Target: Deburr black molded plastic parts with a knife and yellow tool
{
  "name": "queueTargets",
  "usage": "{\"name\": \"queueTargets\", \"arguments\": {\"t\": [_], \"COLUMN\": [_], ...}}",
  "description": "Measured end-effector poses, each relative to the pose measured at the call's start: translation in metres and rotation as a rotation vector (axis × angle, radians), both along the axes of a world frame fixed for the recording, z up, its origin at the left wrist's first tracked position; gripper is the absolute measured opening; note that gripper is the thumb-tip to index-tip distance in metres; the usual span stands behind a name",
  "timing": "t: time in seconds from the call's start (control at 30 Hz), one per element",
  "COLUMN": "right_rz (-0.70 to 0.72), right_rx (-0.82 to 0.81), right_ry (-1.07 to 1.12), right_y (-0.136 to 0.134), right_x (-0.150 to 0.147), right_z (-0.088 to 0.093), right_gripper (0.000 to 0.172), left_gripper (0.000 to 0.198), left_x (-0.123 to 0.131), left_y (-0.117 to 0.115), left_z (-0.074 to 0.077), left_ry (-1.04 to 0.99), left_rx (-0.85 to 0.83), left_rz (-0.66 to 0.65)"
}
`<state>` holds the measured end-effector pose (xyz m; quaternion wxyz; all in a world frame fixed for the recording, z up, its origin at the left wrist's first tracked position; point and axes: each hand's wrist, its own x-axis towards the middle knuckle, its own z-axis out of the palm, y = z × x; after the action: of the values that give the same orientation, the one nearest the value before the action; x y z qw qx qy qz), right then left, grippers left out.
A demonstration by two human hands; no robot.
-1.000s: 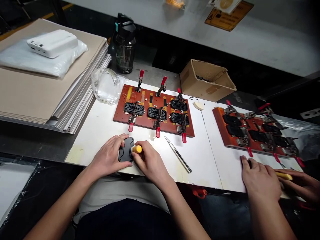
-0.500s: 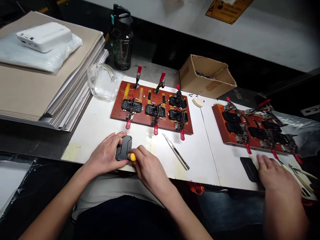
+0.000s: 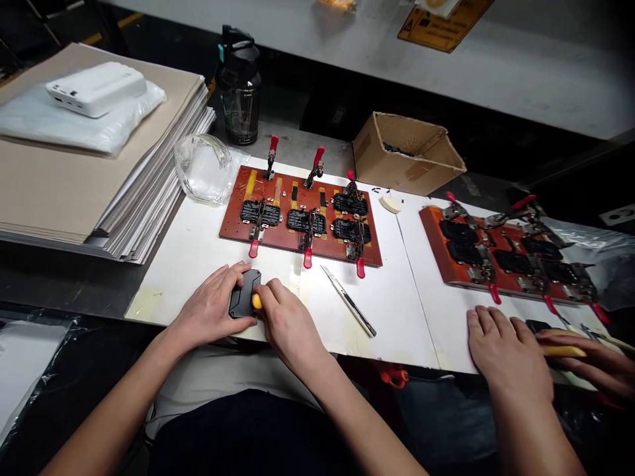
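A flat black plastic cover [image 3: 243,294] stands tilted at the table's front edge. My left hand [image 3: 211,301] is closed around its left side, thumb along the bottom and fingers over the top. In my right hand [image 3: 290,324] is a small yellow-handled tool [image 3: 256,301], pressed against the cover's right edge; its working end is hidden. To the right of that hand lies a metal craft knife [image 3: 350,301]. Beyond my hands is a reddish-brown fixture board [image 3: 231,221] bearing several black plastic parts [image 3: 306,220] under red-handled toggle clamps [image 3: 308,258].
A co-worker's hands [image 3: 510,350] are at the right, one with a yellow-handled tool [image 3: 563,351], before a second fixture board [image 3: 436,254]. A cardboard box [image 3: 381,158], water bottle [image 3: 241,96] and clear plastic bag [image 3: 201,172] stand behind. Stacked cardboard sheets [image 3: 124,192] fill the left.
My right hand has shifted slightly left and up along the cover's edge with the yellow-handled tool. The co-worker's hand moved left, and their second hand with a tool came into view.
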<state>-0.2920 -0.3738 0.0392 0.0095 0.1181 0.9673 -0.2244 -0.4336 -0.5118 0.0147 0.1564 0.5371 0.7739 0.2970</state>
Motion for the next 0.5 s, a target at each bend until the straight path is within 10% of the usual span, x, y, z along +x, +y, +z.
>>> {"name": "queueTargets", "arguments": {"t": [0.5], "right_rz": [0.181], "right_rx": [0.127], "right_ry": [-0.037], "right_y": [0.006], "right_x": [0.007], "right_z": [0.013], "right_gripper": [0.015], "left_gripper": [0.059], "left_x": [0.000], "left_y": [-0.001], "left_z": [0.003], "left_ry": [-0.043], "left_rx": [0.007], "left_rz": [0.005]}}
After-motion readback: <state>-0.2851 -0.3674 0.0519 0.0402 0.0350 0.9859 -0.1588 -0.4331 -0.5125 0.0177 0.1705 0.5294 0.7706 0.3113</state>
